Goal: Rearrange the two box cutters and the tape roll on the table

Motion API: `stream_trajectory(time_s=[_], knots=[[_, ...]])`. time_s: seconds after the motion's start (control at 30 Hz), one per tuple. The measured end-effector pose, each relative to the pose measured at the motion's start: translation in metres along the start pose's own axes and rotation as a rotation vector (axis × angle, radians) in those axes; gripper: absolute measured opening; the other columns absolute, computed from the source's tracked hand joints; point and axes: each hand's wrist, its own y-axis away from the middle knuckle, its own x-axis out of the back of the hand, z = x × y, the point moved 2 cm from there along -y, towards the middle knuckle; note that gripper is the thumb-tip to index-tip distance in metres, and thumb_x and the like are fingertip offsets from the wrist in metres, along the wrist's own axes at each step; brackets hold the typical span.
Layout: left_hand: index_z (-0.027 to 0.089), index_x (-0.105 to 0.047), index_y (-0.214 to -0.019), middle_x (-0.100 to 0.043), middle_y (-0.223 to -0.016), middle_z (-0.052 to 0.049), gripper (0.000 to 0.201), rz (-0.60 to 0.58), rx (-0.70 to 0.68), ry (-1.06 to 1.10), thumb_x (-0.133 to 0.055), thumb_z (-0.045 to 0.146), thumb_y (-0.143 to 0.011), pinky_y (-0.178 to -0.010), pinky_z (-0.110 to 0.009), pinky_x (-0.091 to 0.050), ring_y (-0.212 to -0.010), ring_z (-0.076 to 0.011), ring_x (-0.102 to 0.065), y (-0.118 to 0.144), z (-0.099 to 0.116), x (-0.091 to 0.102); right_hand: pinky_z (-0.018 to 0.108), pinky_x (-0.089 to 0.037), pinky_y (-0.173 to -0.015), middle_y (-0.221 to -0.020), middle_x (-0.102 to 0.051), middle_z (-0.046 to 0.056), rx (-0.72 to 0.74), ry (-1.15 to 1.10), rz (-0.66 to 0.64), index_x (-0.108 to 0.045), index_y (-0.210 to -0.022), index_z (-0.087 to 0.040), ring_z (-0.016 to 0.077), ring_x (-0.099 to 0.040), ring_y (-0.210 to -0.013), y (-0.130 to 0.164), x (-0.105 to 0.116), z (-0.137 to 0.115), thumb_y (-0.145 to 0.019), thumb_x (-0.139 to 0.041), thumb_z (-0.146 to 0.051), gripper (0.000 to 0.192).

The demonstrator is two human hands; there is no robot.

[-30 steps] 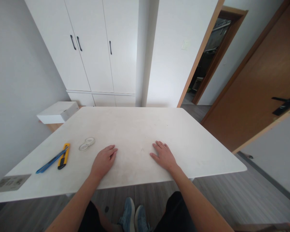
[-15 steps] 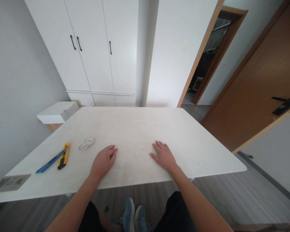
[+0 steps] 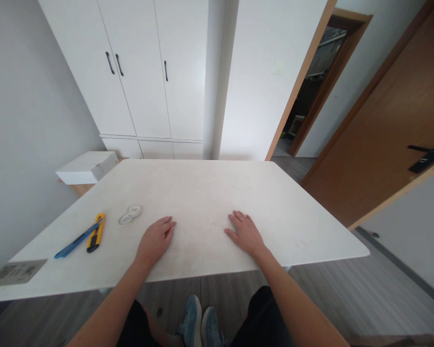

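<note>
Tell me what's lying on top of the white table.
On the table: both hands, left and right, flat; two tape rolls; yellow cutter; blue cutter; a paper. Anything beneath the palms is hidden.

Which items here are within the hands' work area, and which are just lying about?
By the hands:
- left hand and right hand, both flat on the table, holding nothing
- two tape rolls, nearest the left hand

Lying about:
- yellow utility knife
- blue utility knife
- printed sheet
- white box
</note>
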Motion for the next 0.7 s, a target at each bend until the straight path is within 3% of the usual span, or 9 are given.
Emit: stream_trajectory(time_s=[0.7], knots=[[0.021, -0.075, -0.105, -0.069, -0.123, -0.009, 0.040, -0.004, 0.000, -0.013, -0.040, 0.039, -0.094, -0.106, -0.044, -0.048, -0.115, -0.0245, -0.064, 0.0000, 0.0016, 0.0007, 0.047, -0.018, -0.119, -0.156, -0.037, 0.014, 0.003, 0.003, 0.003, -0.046, -0.147, -0.018, 0.0272, -0.030, -0.145, 0.0001, -0.0002, 0.0001, -0.097, -0.040, -0.056, 0.063]])
